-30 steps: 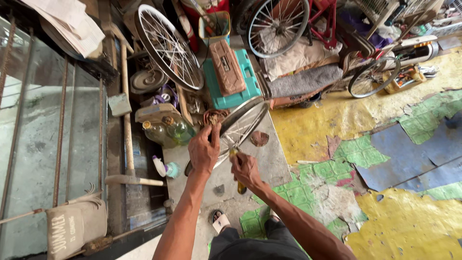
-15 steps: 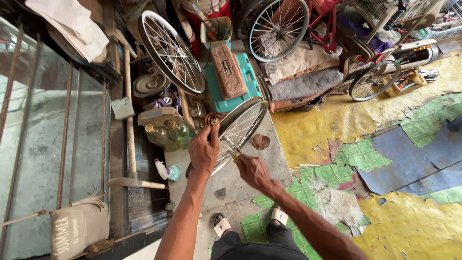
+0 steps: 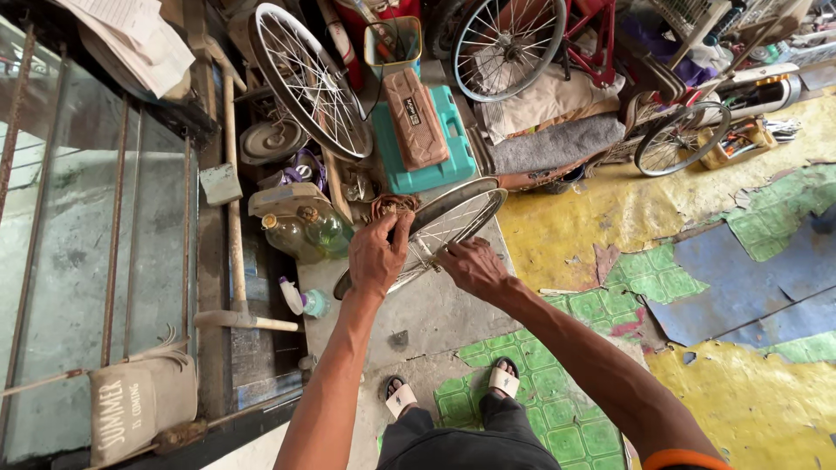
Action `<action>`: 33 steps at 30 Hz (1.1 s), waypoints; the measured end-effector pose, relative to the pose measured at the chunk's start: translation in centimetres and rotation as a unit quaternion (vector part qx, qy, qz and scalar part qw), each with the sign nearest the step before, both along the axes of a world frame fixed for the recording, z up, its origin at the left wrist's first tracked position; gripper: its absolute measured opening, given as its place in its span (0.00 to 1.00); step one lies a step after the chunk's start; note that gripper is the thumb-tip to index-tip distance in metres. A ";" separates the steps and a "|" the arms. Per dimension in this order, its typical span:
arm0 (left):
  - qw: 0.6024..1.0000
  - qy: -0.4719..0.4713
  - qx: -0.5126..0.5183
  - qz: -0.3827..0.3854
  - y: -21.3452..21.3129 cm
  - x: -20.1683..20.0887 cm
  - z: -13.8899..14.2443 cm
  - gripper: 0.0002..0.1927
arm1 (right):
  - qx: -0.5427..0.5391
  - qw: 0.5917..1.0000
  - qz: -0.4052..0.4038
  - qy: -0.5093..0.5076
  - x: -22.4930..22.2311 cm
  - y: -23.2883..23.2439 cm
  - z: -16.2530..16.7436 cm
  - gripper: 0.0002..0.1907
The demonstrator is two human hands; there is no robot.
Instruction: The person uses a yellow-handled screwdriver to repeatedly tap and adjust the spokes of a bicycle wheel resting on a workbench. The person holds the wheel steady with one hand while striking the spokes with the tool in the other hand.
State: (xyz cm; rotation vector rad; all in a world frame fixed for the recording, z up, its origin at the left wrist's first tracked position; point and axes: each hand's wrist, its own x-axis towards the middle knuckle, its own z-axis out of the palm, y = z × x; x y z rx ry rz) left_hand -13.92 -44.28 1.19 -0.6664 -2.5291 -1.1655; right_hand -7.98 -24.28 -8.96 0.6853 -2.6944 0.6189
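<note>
Silver-rimmed bicycle wheel stands tilted on the concrete slab; left hand closed around its upper rim, right hand curled at the spokes, grip unclear. Behind, a teal case carries a brown oblong box with a small dark label

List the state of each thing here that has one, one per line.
bicycle wheel: bare rim, held up off the floor
left hand: closed on the rim's edge
right hand: at the spokes
teal case: shut
plastic bottles: lying down
sandals: worn
</note>
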 end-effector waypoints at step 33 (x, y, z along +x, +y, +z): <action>0.995 -0.081 -0.016 0.062 0.4 -0.4 1.1 0.20 | -0.324 0.894 -0.194 -0.242 3.8 -4.1 -2.8 0.18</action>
